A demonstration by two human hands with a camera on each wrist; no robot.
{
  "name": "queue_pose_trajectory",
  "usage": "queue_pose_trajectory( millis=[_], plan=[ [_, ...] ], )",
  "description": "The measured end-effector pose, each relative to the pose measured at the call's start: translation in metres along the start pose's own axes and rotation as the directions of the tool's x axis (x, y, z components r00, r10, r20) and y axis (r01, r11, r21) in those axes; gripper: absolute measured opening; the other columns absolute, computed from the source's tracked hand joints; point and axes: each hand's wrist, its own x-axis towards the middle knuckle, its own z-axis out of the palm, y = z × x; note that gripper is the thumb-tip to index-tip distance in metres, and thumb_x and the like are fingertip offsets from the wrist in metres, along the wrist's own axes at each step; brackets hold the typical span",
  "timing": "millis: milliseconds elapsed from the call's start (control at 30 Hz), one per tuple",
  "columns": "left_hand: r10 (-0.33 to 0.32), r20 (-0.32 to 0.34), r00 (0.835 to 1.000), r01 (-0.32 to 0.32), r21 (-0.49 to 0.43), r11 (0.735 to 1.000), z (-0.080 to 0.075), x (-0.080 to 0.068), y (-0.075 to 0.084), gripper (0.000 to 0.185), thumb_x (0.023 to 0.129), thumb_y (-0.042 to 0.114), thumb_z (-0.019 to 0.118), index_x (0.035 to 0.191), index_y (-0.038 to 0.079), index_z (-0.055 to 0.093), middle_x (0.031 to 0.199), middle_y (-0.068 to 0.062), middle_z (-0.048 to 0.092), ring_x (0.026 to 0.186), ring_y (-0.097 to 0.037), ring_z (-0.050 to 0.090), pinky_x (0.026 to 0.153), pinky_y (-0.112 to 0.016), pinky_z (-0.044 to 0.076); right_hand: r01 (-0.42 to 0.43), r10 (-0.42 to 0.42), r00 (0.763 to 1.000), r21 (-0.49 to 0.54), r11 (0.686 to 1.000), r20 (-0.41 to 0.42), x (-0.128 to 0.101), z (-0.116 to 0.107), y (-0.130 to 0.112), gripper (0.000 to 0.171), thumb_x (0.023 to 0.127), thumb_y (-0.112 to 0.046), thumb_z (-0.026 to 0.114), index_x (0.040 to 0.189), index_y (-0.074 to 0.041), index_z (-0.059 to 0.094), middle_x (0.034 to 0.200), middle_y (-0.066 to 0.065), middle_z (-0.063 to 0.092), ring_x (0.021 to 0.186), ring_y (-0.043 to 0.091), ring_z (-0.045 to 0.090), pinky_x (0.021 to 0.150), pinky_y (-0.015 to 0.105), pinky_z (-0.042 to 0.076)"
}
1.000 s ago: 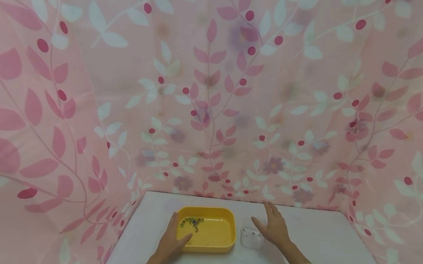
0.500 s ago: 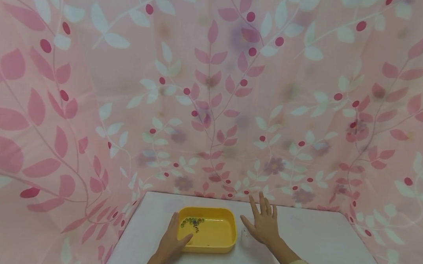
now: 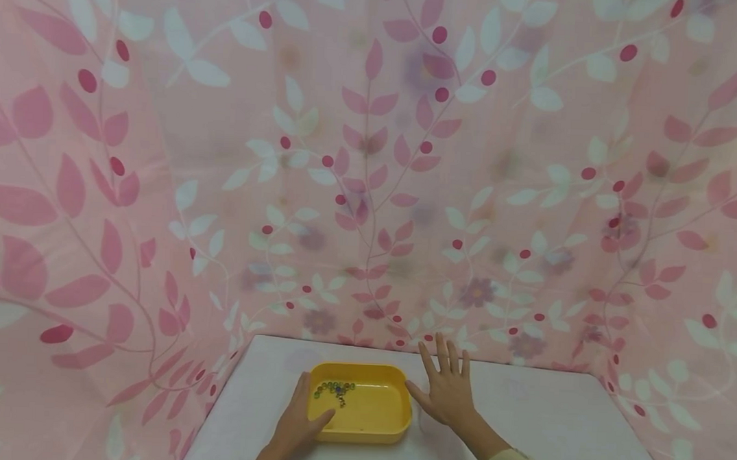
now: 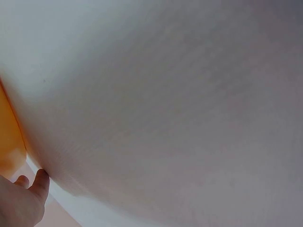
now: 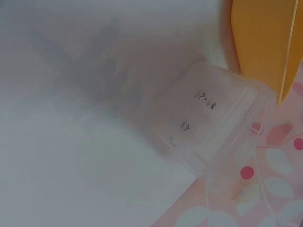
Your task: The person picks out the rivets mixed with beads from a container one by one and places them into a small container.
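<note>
Keep your left hand (image 3: pixel 295 422) gripping the near-left rim of the yellow tray (image 3: pixel 390 430), thumb inside near the beads (image 3: pixel 333 389), so it stays put while your right hand (image 3: pixel 444 391), fingers spread flat, hovers over the clear box (image 5: pixel 208 123) just beside its right wall.

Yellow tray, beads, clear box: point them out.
yellow tray (image 3: pixel 377 414), head view, bare floor.
beads (image 3: pixel 334 389), head view, middle of cluster.
clear box (image 5: pixel 208 118), right wrist view, top face.

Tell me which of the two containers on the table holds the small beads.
The yellow tray, held by the left hand, holds beads. The clear plastic box under the right hand looks empty.
</note>
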Motion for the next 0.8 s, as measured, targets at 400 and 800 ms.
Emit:
queue_pose_trajectory(
  millis=[400,800],
  plan=[
    [0.004,-0.01,1.0,-0.004,-0.01,1.0,-0.002,0.002,-0.001,0.106,0.084,0.052,0.071,0.157,-0.002,0.015,0.164,-0.022,0.016,0.15,-0.04,0.021,0.119,-0.054,0.023,-0.006,0.006,1.0,0.005,1.0,0.0,0.002,0.006,-0.004,0.088,0.084,-0.071,0.052,0.153,-0.018,0.038,0.166,0.016,0.004,0.144,0.043,0.022,0.111,0.071,0.018],
    [-0.014,0.009,1.0,0.014,-0.029,0.999,-0.001,0.0,0.0,0.106,0.085,0.05,0.071,0.157,0.0,0.013,0.164,-0.021,0.013,0.15,-0.039,0.019,0.12,-0.053,0.021,-0.026,0.025,0.997,0.006,1.0,0.071,-0.004,0.019,-0.01,0.086,0.085,-0.068,0.057,0.153,-0.019,0.038,0.167,0.015,0.005,0.146,0.043,0.02,0.113,0.071,0.016]
  ],
)
